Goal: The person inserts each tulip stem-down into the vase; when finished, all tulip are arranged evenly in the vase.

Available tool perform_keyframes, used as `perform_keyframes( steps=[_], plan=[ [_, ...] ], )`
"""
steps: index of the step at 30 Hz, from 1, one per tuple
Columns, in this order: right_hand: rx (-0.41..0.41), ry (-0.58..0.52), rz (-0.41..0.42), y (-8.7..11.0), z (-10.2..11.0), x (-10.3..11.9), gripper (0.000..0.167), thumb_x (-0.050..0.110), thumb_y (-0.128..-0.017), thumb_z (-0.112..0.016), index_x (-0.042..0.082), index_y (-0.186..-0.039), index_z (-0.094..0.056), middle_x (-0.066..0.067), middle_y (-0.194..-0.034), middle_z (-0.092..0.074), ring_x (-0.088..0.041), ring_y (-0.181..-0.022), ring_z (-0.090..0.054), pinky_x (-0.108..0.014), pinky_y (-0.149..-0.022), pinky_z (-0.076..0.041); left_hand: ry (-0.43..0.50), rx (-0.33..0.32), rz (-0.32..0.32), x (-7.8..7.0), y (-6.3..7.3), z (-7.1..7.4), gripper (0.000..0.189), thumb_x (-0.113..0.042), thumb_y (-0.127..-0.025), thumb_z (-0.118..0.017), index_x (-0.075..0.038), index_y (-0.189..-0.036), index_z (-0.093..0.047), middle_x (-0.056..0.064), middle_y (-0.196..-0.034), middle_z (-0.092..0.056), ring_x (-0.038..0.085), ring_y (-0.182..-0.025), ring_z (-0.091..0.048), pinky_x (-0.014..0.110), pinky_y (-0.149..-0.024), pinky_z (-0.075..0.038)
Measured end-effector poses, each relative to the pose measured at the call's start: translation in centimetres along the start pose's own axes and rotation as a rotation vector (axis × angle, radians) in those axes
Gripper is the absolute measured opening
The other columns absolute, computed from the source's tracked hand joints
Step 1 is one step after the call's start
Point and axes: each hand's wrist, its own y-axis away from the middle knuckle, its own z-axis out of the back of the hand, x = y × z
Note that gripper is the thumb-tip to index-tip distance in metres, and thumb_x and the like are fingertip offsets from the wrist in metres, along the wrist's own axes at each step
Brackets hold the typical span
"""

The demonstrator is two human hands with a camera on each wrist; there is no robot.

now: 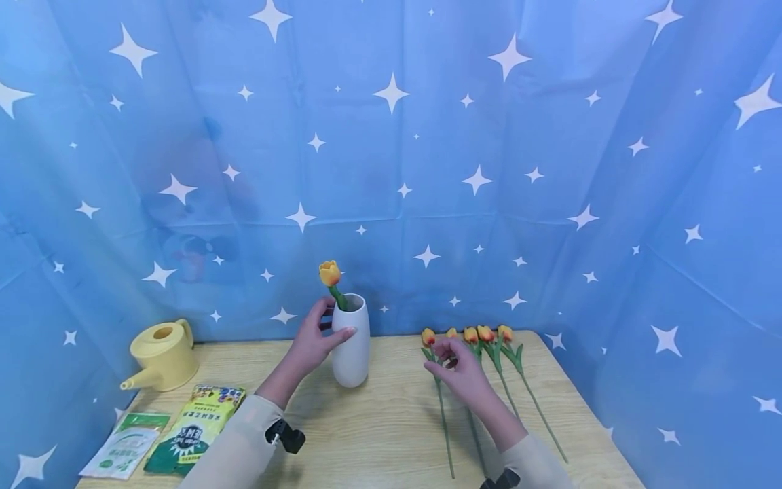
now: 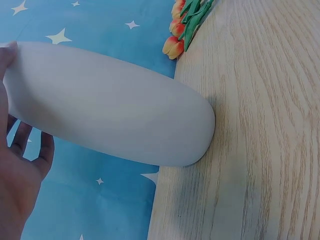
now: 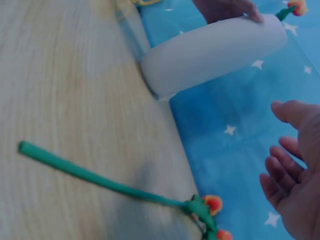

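A tall white vase [image 1: 351, 346] stands upright on the wooden table, with one orange-yellow tulip [image 1: 330, 274] leaning out of its mouth to the left. My left hand [image 1: 313, 343] grips the vase near its top, thumb across the front and fingers behind. Over the row of loose tulips [image 1: 485, 334] on the right hovers my right hand [image 1: 459, 370], its fingers loosely bent and nothing between them. In the right wrist view that hand [image 3: 300, 175] is apart from the green tulip stem [image 3: 105, 181] lying on the table.
At the back left stands a yellow watering can [image 1: 165, 356]. In front of it lie a green-and-yellow bag [image 1: 195, 428] and a flat white-and-green packet [image 1: 125, 445]. A blue star-patterned curtain [image 1: 391, 156] hangs behind the table [image 1: 379, 435].
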Motion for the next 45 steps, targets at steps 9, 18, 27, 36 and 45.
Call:
perform_keyframes(
  steps=[9, 18, 27, 36, 45],
  plan=[
    [-0.049, 0.036, -0.050, 1.0, -0.2, -2.0, 0.030, 0.011, -0.098, -0.086, 0.007, -0.123, -0.070, -0.015, -0.115, -0.068, -0.025, -0.103, -0.064, -0.028, -0.082, -0.057, 0.008, 0.000, 0.007, -0.2, 0.0, 0.1, 0.068, -0.046, -0.097, -0.087, -0.019, -0.149, -0.052, 0.012, -0.152, -0.057, 0.043, -0.142, -0.056, 0.068, -0.115, -0.049],
    [-0.032, 0.054, -0.100, 2.0, -0.4, -3.6, 0.039, 0.011, -0.099, -0.085, -0.002, -0.131, -0.067, -0.017, -0.116, -0.066, -0.021, -0.102, -0.062, -0.029, -0.083, -0.058, 0.002, 0.004, -0.004, -0.1, -0.1, 0.2, 0.066, -0.044, -0.098, -0.087, -0.020, -0.149, -0.052, 0.012, -0.151, -0.058, 0.041, -0.142, -0.057, 0.067, -0.115, -0.049],
    [0.014, 0.089, -0.161, 2.9, -1.0, -4.5, 0.048, 0.012, -0.098, -0.086, -0.004, -0.136, -0.061, -0.014, -0.115, -0.063, -0.022, -0.100, -0.062, -0.032, -0.078, -0.057, 0.009, 0.007, 0.000, 0.1, 0.0, 0.1, 0.067, -0.046, -0.097, -0.087, -0.020, -0.148, -0.052, 0.012, -0.151, -0.058, 0.042, -0.141, -0.057, 0.068, -0.114, -0.050],
    [0.017, 0.168, -0.174, 2.9, -1.7, -5.0, 0.053, 0.004, -0.097, -0.084, -0.010, -0.141, -0.059, -0.010, -0.107, -0.063, -0.018, -0.091, -0.060, -0.032, -0.074, -0.054, 0.007, 0.005, -0.004, 0.2, 0.0, 0.1, 0.068, -0.046, -0.097, -0.087, -0.021, -0.149, -0.052, 0.012, -0.151, -0.058, 0.044, -0.142, -0.057, 0.069, -0.114, -0.050],
    [0.022, 0.275, -0.151, 2.7, -1.9, -4.9, 0.053, -0.004, -0.094, -0.082, -0.014, -0.141, -0.060, -0.008, -0.102, -0.066, -0.019, -0.090, -0.062, -0.039, -0.078, -0.058, 0.007, 0.006, -0.005, 0.1, 0.0, 0.1, 0.067, -0.045, -0.098, -0.087, -0.020, -0.149, -0.052, 0.012, -0.150, -0.058, 0.042, -0.141, -0.057, 0.068, -0.114, -0.050]
  ],
)
